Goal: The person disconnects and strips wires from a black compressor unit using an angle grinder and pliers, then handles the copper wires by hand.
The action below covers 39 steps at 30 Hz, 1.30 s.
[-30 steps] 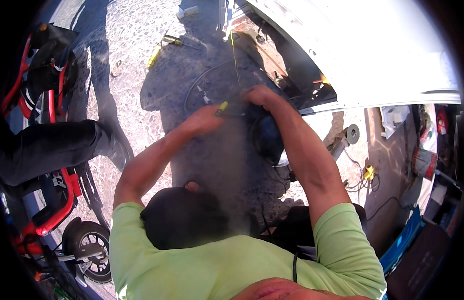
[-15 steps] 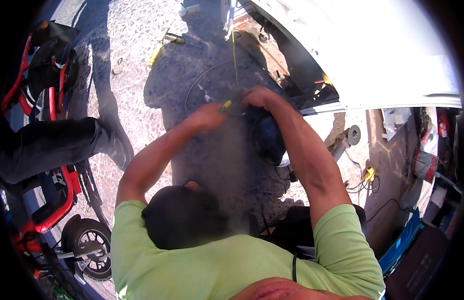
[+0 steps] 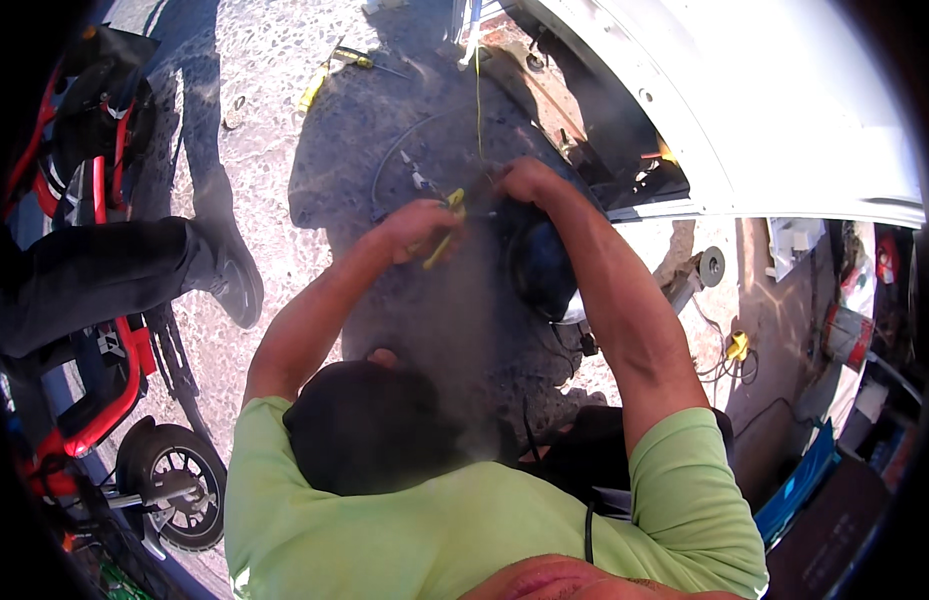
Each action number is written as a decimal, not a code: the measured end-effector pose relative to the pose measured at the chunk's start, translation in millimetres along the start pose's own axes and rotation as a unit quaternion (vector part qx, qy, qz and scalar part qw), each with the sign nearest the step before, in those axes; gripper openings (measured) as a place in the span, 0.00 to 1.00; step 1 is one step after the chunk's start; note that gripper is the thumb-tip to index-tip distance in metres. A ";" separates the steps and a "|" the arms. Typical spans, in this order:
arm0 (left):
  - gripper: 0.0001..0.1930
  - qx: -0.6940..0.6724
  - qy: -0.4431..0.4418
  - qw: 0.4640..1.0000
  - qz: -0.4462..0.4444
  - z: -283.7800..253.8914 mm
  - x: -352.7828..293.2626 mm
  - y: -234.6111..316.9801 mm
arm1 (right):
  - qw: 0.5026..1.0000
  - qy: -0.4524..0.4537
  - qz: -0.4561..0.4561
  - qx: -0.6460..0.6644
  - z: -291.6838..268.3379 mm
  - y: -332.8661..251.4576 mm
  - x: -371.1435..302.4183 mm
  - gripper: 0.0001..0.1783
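My left hand (image 3: 412,229) is closed round yellow-handled pliers (image 3: 441,245), whose handles spread apart beside the fingers. Just to their right, my right hand (image 3: 527,182) pinches at the lower end of a thin yellow wire (image 3: 478,110). That wire hangs taut from the corner of a white metal body (image 3: 764,110); its very end is hidden by the fingers. A grey cable (image 3: 382,165) curves on the shaded ground beyond my left hand, with small white connectors (image 3: 416,175) near it. Below my right forearm sits a rounded, glossy black object (image 3: 541,275).
A screwdriver (image 3: 372,64) and another yellow-handled tool (image 3: 312,90) lie far left of centre. An angle grinder (image 3: 699,277) and a yellow plug (image 3: 737,347) lie right. Another person's trousered leg (image 3: 114,275) and a red wheeled frame (image 3: 109,400) stand left.
The pliers have turned in my left hand, and both handles now show. My right hand has moved slightly right and up, still at the yellow wire.
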<state>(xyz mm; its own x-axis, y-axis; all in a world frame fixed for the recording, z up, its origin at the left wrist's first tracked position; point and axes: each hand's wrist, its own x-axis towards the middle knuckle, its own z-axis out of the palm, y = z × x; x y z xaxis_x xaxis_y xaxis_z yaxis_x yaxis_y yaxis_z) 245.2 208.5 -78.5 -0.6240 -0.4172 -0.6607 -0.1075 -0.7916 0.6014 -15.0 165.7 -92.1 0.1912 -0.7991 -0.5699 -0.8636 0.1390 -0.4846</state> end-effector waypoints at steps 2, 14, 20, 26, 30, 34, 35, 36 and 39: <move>0.10 0.044 0.019 0.999 0.011 3.4 1.5 0.3 | 1.000 0.000 0.006 0.031 -1.1 1.8 3.0 0.19; 0.14 0.491 0.116 0.859 0.092 20.8 -6.4 21.8 | 1.000 -0.001 0.019 -0.010 4.3 6.2 12.0 0.22; 0.17 0.636 0.151 0.749 0.107 23.9 -9.2 29.7 | 0.996 -0.046 0.002 -0.075 3.3 1.9 16.2 0.23; 0.20 0.643 0.110 0.757 0.038 26.3 -1.8 53.9 | 0.988 -0.134 -0.041 -0.071 3.5 6.9 15.9 0.28; 0.20 0.658 0.117 0.743 0.029 27.4 -3.9 55.1 | 0.988 -0.135 -0.042 -0.069 -5.1 -14.2 -2.8 0.31; 0.21 0.676 0.083 0.732 0.010 28.4 3.4 66.5 | 0.986 -0.146 -0.053 -0.059 -1.2 -2.6 3.5 0.31; 0.21 0.644 0.076 0.761 -0.017 27.6 0.9 71.2 | 0.986 -0.148 -0.050 -0.054 -0.5 -3.4 3.4 0.31; 0.22 0.611 0.069 0.788 -0.045 25.5 -2.6 76.9 | 0.986 -0.149 -0.047 -0.050 0.3 -4.4 3.2 0.31; 0.23 0.602 0.064 0.793 -0.065 38.2 -11.9 93.9 | 0.985 -0.147 -0.062 -0.071 1.9 3.4 7.3 0.31</move>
<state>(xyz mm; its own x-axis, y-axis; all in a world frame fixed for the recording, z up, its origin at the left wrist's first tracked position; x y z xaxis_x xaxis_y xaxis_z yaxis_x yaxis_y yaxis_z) 213.0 156.2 3.0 -0.4720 -0.4702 -0.7457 -0.8737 0.1370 0.4667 -15.7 161.4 -99.2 0.4082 -0.5982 -0.6897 -0.8777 -0.0494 -0.4766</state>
